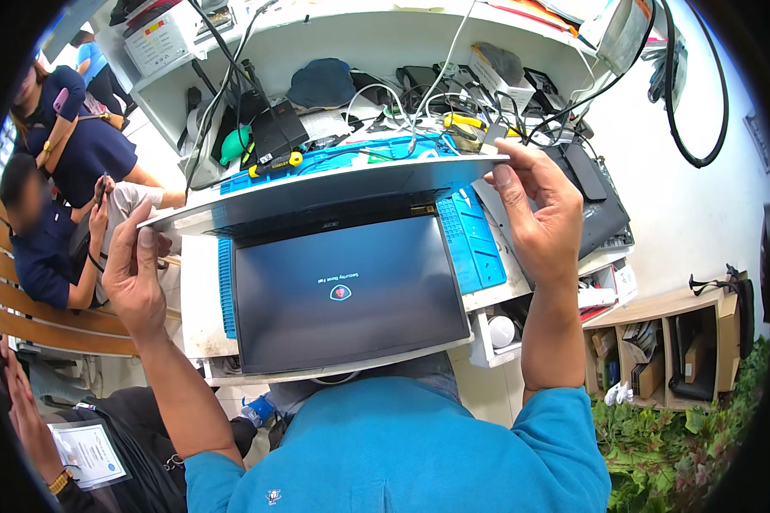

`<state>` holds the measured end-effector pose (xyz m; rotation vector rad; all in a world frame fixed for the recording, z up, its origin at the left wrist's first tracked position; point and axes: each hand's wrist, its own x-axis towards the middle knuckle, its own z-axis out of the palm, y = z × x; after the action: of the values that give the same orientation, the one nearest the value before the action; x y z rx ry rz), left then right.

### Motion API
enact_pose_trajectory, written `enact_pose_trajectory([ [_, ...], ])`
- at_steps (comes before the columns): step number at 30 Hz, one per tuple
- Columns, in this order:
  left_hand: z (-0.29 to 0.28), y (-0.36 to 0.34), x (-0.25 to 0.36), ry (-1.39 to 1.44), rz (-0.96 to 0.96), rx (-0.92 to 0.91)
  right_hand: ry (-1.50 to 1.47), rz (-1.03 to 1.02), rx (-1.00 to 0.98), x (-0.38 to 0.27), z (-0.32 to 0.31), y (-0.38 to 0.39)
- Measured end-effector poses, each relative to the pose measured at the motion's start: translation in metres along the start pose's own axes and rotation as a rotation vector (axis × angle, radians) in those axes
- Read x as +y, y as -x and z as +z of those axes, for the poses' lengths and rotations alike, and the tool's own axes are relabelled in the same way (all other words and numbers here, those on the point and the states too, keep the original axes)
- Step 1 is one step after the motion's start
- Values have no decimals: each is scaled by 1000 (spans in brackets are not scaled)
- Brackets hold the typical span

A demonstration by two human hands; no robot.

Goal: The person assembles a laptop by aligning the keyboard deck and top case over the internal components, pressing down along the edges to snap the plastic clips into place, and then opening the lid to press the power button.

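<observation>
1. The fingers (147, 242) of the left hand (139, 286) close in a narrow pinch on the left corner of a thin, silver-edged laptop base (316, 198), the thumb on the near side.
2. The fingers (505, 179) of the right hand (543, 209) grip the opposite corner, the thumb likewise toward the person; how far they wrap behind is hidden.
3. The base stands raised and tilted between the two hands, touching both. Good handling here likely means equal lift at each corner — uneven pulling could twist the thin shell or strain the hinge.
4. Below and nearer the person than the fingertips, the dark, glossy rectangular screen panel (359, 329) lies face up, lit, with a small red-and-white emblem upside down to the person. Neither hand touches it, and it seems joined to the base along its far edge, though shadow hides the joint.
5. Under the panel is a white table (201, 312); a bright blue ribbed work mat (475, 252) shows at both sides. Keeping the panel flat — not sliding toward the table's front edge — seems wise.
6. Just behind the raised base, a yellow-and-black handled tool (275, 164) lies close, so tipping the base farther back calls for care.
</observation>
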<state>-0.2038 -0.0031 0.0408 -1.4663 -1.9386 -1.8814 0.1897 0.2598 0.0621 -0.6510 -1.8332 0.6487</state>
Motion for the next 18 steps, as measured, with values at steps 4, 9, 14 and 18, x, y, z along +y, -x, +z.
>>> enact_pose_trajectory([
  [4,2,0,5,-52,14,35,-43,23,-35,-4,-1,1],
  [9,-12,31,13,-83,-9,11,29,-19,-16,-15,-7,31],
  [14,-21,89,1,-131,133,10,87,-19,-11,-14,-18,89],
  [18,-9,139,-7,-39,106,80,-10,-10,0,2,-16,141],
])
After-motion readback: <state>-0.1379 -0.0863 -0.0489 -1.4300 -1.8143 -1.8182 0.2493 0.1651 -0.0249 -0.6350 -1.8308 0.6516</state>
